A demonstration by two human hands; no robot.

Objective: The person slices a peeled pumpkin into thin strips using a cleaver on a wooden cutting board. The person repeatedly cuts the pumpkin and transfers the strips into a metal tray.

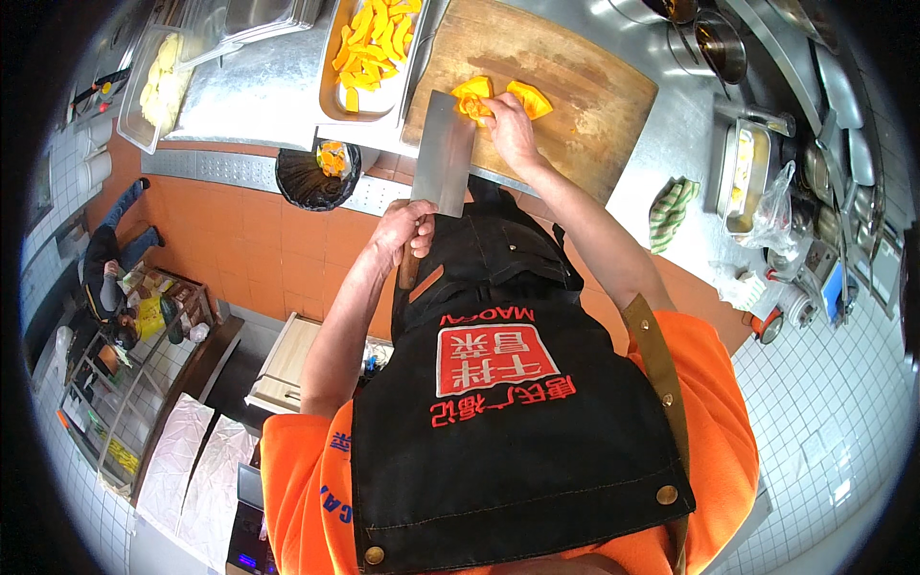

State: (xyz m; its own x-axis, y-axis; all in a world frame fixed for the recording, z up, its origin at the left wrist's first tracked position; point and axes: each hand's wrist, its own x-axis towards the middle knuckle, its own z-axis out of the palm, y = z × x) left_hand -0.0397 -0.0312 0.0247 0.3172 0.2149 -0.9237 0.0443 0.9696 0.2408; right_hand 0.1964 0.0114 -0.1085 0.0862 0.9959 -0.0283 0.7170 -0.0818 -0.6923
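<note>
My left hand (413,230) is closed around the wooden handle of a broad cleaver (444,154). The blade points forward, its far end over the near left part of the wooden cutting board (582,79). My right hand (512,133) pinches stringy orange pulp (473,106) beside the blade's far corner. A pumpkin piece (471,88) lies just behind the pulp, and another pumpkin piece (530,100) sits right of my fingers. Left of the board, a metal tray (325,93) holds several cut pumpkin strips (370,43).
Below the tray stands a black-lined bin (298,180) with orange scraps. A plastic tub (128,122) of pale food is at far left. To the right are a striped cloth (672,212), metal pots (708,50) and a food container (727,165). Another person (104,266) is at far left.
</note>
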